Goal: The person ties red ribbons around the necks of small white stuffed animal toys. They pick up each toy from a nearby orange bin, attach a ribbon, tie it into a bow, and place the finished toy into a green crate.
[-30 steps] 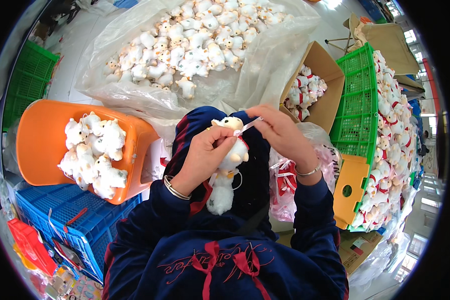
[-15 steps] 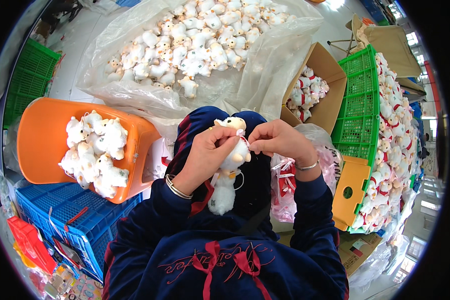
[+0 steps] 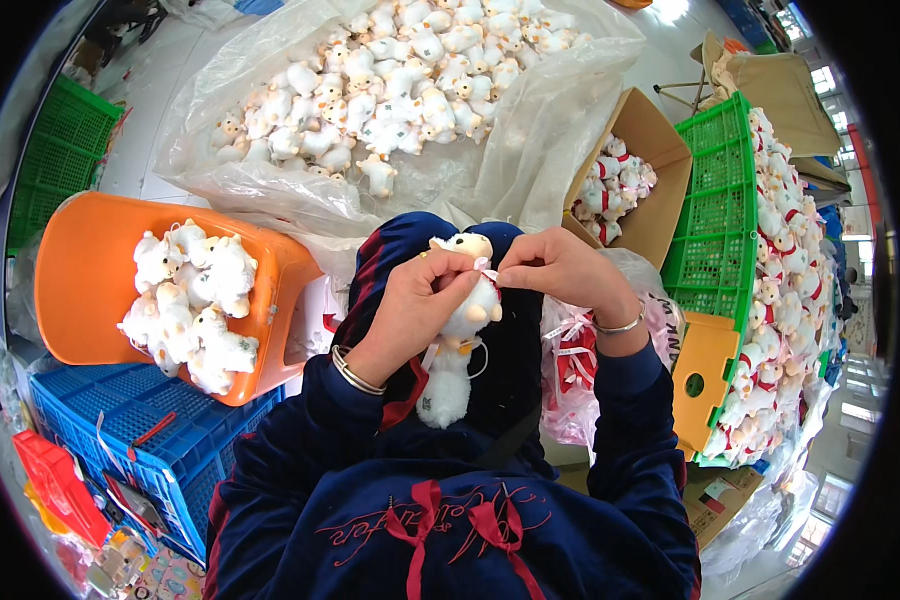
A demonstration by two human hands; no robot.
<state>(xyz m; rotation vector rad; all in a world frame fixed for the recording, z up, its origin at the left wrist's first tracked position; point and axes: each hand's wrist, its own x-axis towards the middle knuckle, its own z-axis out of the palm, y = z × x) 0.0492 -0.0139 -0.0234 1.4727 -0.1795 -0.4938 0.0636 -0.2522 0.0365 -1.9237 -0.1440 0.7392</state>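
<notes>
Fingers (image 3: 442,266) of left hand (image 3: 406,308) and right hand (image 3: 576,270) pinch closed, apparently on a plush toy's (image 3: 473,312) ribbon (image 3: 486,268).

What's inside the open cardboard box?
Several white plush toys with red trim show in the open cardboard box; whatever lies beneath the top ones is covered.

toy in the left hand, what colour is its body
The toy has a white body, best seen in head view.

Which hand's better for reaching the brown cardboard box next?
Probably the right hand: it's nearer the open brown cardboard box, on that same side. The left hand is farther away, holding the white plush toy near its neck.
</notes>
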